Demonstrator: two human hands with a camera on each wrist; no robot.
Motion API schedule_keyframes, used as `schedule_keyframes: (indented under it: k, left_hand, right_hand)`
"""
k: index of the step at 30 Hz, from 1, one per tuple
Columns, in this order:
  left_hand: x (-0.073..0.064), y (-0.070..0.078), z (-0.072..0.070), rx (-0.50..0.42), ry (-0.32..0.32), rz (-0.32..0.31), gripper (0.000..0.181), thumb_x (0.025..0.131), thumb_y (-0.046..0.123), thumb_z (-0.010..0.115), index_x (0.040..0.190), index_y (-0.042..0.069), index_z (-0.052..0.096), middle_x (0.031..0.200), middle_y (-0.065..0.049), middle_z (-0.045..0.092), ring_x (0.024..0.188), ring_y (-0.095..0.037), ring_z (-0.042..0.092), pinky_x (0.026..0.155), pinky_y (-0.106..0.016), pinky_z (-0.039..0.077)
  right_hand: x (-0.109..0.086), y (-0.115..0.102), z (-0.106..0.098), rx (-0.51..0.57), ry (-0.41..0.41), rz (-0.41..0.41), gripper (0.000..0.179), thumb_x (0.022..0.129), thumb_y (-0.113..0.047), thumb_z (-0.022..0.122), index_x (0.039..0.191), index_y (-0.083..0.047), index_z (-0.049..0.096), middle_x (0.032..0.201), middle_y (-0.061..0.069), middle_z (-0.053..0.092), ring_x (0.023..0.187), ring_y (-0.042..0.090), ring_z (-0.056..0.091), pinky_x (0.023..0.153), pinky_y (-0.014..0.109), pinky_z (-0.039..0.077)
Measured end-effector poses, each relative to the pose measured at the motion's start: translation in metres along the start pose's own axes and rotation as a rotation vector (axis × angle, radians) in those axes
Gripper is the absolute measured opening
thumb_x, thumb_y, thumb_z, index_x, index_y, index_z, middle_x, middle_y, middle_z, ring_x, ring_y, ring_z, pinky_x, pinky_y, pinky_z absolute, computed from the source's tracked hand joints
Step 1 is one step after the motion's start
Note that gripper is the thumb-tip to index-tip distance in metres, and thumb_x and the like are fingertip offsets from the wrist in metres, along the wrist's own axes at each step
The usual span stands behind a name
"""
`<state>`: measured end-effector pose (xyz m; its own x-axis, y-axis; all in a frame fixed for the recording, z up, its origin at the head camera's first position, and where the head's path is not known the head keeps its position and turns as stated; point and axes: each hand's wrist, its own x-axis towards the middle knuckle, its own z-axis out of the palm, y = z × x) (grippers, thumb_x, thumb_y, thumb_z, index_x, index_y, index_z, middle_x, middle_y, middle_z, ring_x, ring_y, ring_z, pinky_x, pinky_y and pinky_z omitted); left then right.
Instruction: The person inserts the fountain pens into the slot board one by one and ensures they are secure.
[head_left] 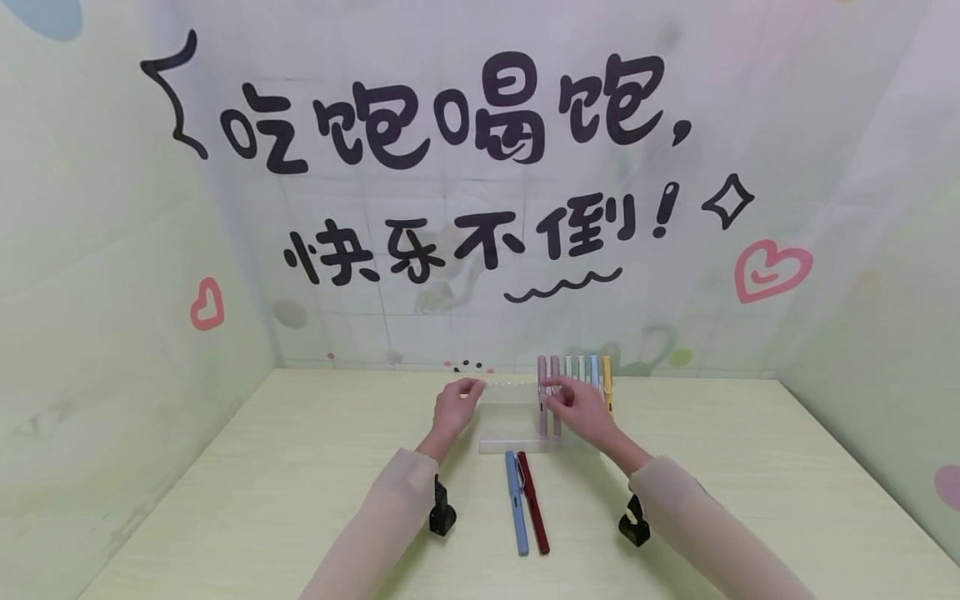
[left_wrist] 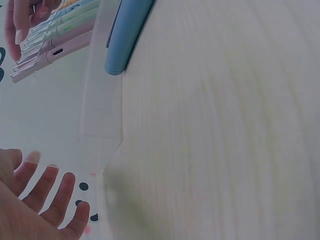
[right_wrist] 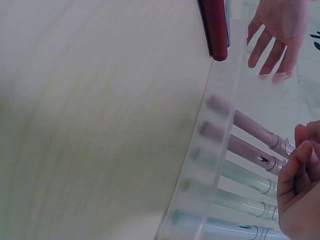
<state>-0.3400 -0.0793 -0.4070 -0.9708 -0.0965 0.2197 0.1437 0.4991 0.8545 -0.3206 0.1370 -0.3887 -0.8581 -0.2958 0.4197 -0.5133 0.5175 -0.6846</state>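
A translucent stand (head_left: 510, 417) holds a row of upright capped pens, with a mauve pen (head_left: 542, 417) at its left end. My left hand (head_left: 455, 407) pinches the stand's upper left corner between thumb and forefinger; its other fingers spread out in the left wrist view. My right hand (head_left: 585, 408) has bent fingers right at the caps of the mauve pens (right_wrist: 252, 125), and I cannot tell whether they grip one. Before the stand, a blue pen (head_left: 517, 504) and a dark red pen (head_left: 534, 504) lie side by side on the table.
Beside the mauve pens stand two pale green pens, a light blue pen (head_left: 596, 367) and a yellow pen (head_left: 608, 379), partly behind the right hand. A printed cloth (head_left: 465, 333) backs the table (head_left: 300, 500). Each wrist wears a small black camera (head_left: 442, 517).
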Motion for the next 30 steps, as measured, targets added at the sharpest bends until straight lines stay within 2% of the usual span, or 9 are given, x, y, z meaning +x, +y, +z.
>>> schedule_keyframes:
  k: [5,8,14,20,24,30]
  left_hand:
    - [0.0,0.0,0.0,0.01,0.002,0.004,0.028,0.09,0.025,0.051,0.104,0.003,0.063,0.098,-0.01,0.061,0.094,-0.025,0.054,0.08,-0.04,0.043]
    - [0.001,-0.001,0.001,0.015,0.002,0.004,0.028,0.09,0.025,0.051,0.104,0.003,0.063,0.098,-0.01,0.061,0.094,-0.025,0.054,0.08,-0.04,0.043]
    - [0.001,-0.001,0.001,0.023,0.003,0.013,0.029,0.09,0.026,0.051,0.103,0.004,0.063,0.098,-0.009,0.061,0.094,-0.025,0.054,0.079,-0.039,0.043]
    - [0.001,-0.002,0.001,0.017,0.009,0.008,0.029,0.09,0.026,0.051,0.103,0.004,0.063,0.097,-0.009,0.061,0.093,-0.025,0.055,0.08,-0.04,0.043]
    - [0.001,-0.002,0.001,0.014,0.009,0.009,0.028,0.09,0.025,0.051,0.102,0.003,0.063,0.097,-0.01,0.061,0.094,-0.025,0.054,0.08,-0.04,0.043]
    - [0.002,-0.004,0.001,0.007,0.004,0.016,0.028,0.09,0.025,0.051,0.103,0.003,0.063,0.098,-0.01,0.061,0.095,-0.026,0.054,0.08,-0.041,0.042]
  right_hand:
    - [-0.012,0.003,0.004,0.003,-0.065,-0.026,0.014,0.083,-0.005,0.057,0.096,-0.004,0.063,0.058,-0.003,0.05,0.05,0.01,0.043,0.042,0.022,0.036]
    - [-0.019,0.005,0.008,0.017,-0.133,-0.042,0.013,0.083,-0.004,0.057,0.094,-0.001,0.063,0.06,-0.002,0.054,0.051,0.009,0.046,0.044,0.023,0.038]
    - [-0.028,0.005,0.016,0.028,-0.25,-0.012,0.011,0.084,-0.007,0.057,0.093,-0.002,0.061,0.068,0.004,0.058,0.056,0.014,0.051,0.047,0.024,0.042]
    - [-0.032,0.002,0.023,0.037,-0.353,-0.015,0.011,0.083,-0.005,0.058,0.093,-0.001,0.061,0.067,0.004,0.059,0.055,0.018,0.054,0.045,0.025,0.043]
    - [-0.033,0.001,0.028,-0.021,-0.417,-0.023,0.015,0.083,-0.008,0.058,0.097,-0.002,0.06,0.066,0.001,0.059,0.052,0.012,0.053,0.046,0.025,0.044]
    - [-0.035,-0.002,0.03,-0.118,-0.477,0.02,0.028,0.082,-0.025,0.062,0.104,-0.007,0.058,0.066,-0.006,0.056,0.053,0.008,0.051,0.049,0.025,0.043]
